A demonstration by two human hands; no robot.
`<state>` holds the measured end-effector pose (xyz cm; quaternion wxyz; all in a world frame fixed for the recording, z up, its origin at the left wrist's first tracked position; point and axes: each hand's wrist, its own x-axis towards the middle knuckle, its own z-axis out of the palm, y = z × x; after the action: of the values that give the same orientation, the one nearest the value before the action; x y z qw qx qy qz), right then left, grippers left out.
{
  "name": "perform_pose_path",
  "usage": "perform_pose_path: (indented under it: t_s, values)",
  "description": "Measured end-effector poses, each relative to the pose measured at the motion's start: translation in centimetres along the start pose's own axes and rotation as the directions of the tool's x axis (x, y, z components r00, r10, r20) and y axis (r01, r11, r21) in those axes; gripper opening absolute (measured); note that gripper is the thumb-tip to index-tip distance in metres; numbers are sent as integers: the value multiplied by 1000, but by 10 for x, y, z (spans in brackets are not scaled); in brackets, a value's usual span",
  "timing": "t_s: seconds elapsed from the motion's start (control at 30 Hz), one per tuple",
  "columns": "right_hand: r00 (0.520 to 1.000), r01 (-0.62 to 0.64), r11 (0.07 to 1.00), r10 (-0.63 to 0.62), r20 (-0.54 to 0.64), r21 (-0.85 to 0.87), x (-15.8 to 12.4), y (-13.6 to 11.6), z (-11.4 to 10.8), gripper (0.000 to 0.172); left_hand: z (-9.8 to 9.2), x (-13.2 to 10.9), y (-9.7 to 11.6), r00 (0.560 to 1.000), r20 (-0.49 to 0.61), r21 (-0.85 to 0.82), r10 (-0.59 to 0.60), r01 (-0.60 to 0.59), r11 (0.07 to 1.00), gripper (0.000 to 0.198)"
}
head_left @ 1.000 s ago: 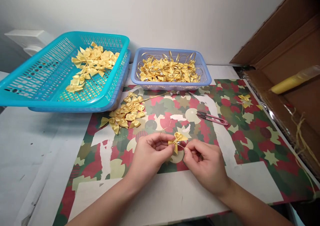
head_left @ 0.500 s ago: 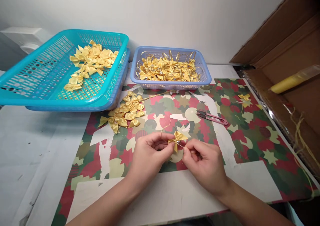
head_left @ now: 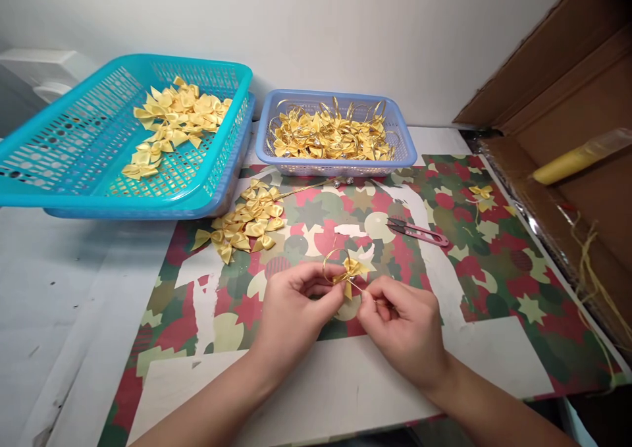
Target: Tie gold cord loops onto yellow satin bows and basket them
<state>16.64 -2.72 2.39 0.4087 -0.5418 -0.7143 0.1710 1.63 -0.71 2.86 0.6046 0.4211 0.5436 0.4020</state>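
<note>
Over the patterned sheet, my left hand pinches a yellow ribbon bow between thumb and fingers. A gold cord loop stands up from the bow, and a small silver bell sits at its middle. To the right, my right hand has its thumb and forefinger closed on the thin gold cord that runs out of the bow. A pile of yellow bows lies beyond my left hand. Pink-handled thread snips rest beyond my right hand.
A turquoise basket with loose bows stands at the left on a blue one. The periwinkle basket at the back holds finished-looking bows with gold loops. A cardboard box with a yellow roll is at the right.
The gold loop above the bow has shifted slightly to the right and shows more plainly. Both hands keep nearly the same places and grips. The view has moved very slightly.
</note>
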Motion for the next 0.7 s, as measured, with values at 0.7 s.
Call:
perform_pose_path:
  t_s: [0.7]
  values:
    - [928, -373, 857, 334, 168, 355, -4, 2, 4, 21, -2, 5, 12, 972, 17, -259, -235, 231, 938, 14]
